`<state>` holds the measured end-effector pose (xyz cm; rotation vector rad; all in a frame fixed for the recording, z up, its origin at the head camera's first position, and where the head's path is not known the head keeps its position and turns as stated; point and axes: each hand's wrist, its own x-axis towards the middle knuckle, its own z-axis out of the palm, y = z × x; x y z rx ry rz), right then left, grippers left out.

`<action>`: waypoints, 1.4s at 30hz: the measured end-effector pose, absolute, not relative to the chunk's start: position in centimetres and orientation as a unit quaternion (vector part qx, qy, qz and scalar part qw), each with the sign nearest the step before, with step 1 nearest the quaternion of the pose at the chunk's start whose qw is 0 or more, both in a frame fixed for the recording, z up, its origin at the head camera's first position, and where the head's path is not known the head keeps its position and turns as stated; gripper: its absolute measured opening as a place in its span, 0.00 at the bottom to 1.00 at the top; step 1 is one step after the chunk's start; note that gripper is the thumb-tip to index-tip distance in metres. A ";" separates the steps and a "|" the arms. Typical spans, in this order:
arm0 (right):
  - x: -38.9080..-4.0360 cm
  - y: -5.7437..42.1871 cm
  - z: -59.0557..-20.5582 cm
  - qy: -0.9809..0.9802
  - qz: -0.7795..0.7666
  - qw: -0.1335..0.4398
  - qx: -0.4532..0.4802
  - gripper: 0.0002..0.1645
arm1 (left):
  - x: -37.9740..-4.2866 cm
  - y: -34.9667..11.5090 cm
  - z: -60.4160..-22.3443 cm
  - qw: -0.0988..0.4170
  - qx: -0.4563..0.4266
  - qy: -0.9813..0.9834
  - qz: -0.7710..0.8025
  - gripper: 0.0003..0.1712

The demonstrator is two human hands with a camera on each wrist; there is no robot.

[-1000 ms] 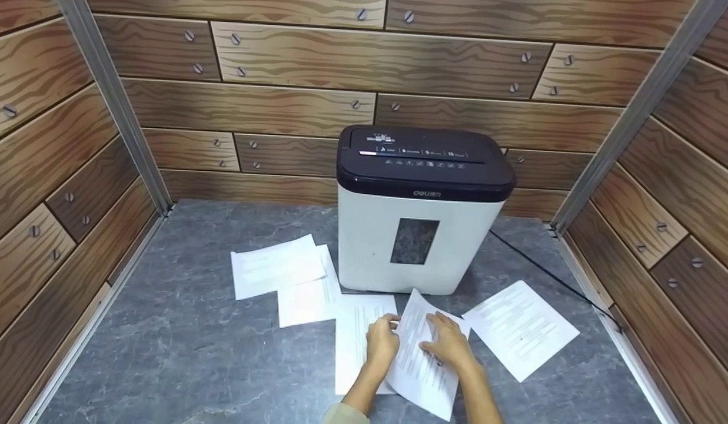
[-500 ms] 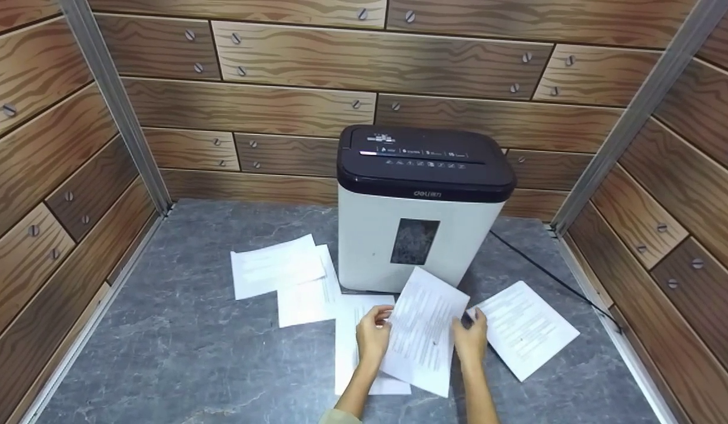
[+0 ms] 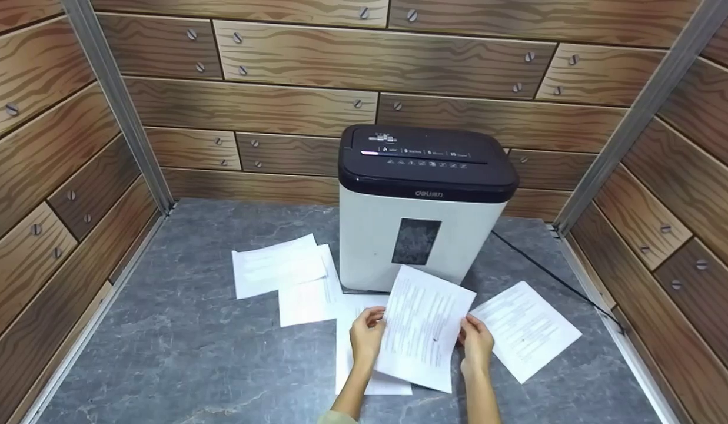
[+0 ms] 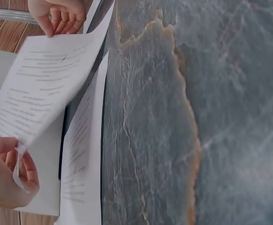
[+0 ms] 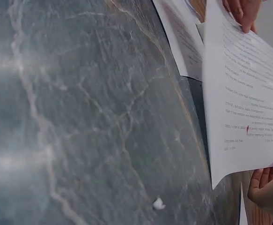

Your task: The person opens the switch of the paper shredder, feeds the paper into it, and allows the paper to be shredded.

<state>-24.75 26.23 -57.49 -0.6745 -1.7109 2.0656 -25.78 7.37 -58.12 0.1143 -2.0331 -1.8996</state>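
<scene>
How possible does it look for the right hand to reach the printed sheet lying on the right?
Probably yes: the right hand is close beside this printed sheet, which lies mostly uncovered. However, that hand pinches the held printed page, so it may need to let go first.

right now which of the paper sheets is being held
The one sheet gripped at opposite edges by the left hand and right hand, in front of the shredder; the other sheets lie on the table, ungripped.
</scene>
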 end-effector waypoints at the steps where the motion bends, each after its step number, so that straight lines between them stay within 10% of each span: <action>1: -24.7 26.2 -57.3 -0.609 0.733 0.186 -0.239 0.19 | -25.8 7.3 -58.2 0.175 0.045 -0.718 -0.672 0.10; 42: -24.2 23.9 -50.4 -0.692 0.656 0.282 -0.105 0.08 | -26.0 5.0 -52.3 0.250 0.053 -0.700 -0.667 0.04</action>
